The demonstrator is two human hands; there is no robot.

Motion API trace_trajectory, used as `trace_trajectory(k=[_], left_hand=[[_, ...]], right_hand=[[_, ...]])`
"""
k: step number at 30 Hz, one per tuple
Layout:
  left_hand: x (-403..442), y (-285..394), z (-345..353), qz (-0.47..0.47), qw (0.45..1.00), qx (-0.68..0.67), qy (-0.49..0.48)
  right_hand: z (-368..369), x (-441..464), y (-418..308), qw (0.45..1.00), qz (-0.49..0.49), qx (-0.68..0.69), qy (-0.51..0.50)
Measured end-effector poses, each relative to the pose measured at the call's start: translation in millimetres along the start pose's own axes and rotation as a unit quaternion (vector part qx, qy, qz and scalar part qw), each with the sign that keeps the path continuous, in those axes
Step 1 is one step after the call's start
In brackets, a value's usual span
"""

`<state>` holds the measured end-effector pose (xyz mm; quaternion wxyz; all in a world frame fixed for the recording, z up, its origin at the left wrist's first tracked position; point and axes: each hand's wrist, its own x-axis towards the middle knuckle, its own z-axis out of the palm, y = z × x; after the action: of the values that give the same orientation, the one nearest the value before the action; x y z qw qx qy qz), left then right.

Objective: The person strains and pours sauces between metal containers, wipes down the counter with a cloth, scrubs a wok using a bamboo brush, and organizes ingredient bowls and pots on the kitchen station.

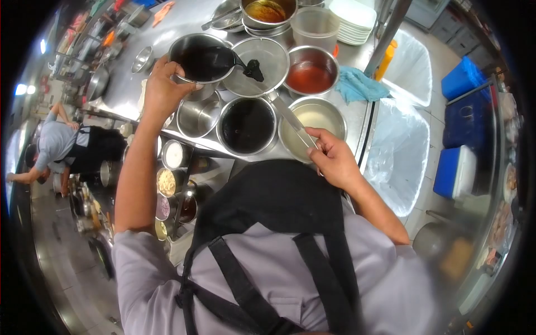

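My left hand point(162, 89) grips the rim of a steel pot point(198, 56) of dark liquid, tilted to the right. From its lip a dark streak reaches a black patch in the mesh of a strainer point(268, 56); I cannot tell whether the streak is all liquid. My right hand point(332, 156) is closed on the strainer's long handle. Just below the strainer stands a steel pot of black liquid point(247, 125). Beside it are a bare-looking steel pot point(199, 116) on the left and a pot of pale liquid point(312, 117) under the handle.
A pot of red liquid point(310, 72), a clear plastic tub point(315, 25) and stacked white plates point(353, 19) stand farther back. A blue cloth point(357, 84) lies by the right edge, near lined bins point(396, 151). Ingredient containers point(167, 181) sit lower left. Another person point(61, 139) works far left.
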<state>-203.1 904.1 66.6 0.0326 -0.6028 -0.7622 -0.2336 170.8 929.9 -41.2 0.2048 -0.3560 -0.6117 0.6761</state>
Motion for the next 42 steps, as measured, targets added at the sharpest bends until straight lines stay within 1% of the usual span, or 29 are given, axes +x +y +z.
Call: trace_trajectory(k=[3,6,8,12,14,18,20,30,36,38,42], left_hand=[[0,-3,1,0.024,1.000,0.006,0.010],[0,5,-1,0.011,1.000,-0.002,0.001],[0,12,-3,-0.019,0.999,-0.049,-0.009],[0,11,-3,-0.016,0.998,-0.053,-0.010],[0,10,-2,0.000,0.999,-0.044,0.006],[1,14,-5,-0.008,0.999,-0.045,-0.008],[0,18,-5,-0.020,0.999,-0.024,-0.004],[2,15,-5,-0.008,1.000,-0.023,-0.007],[4,9,-2,0.008,1.000,0.015,0.001],[3,8,-1,0.028,0.999,0.037,0.011],[3,8,-1,0.032,0.999,0.038,0.014]], right_hand=[[0,0,0,1.000,-0.004,-0.004,-0.001],[-1,1,0,1.000,-0.002,-0.011,-0.001],[-1,1,1,1.000,-0.002,-0.010,-0.002],[-2,2,1,1.000,-0.003,-0.013,0.000],[-3,3,4,0.999,-0.022,-0.038,0.002],[-3,3,3,0.999,-0.021,-0.041,0.005],[-3,3,3,0.999,-0.020,-0.041,0.005],[-6,4,5,0.999,-0.023,-0.048,0.003],[-7,4,4,0.999,-0.018,-0.040,0.005],[-9,4,5,0.999,-0.019,-0.039,0.005],[-9,3,3,0.999,-0.019,-0.045,0.005]])
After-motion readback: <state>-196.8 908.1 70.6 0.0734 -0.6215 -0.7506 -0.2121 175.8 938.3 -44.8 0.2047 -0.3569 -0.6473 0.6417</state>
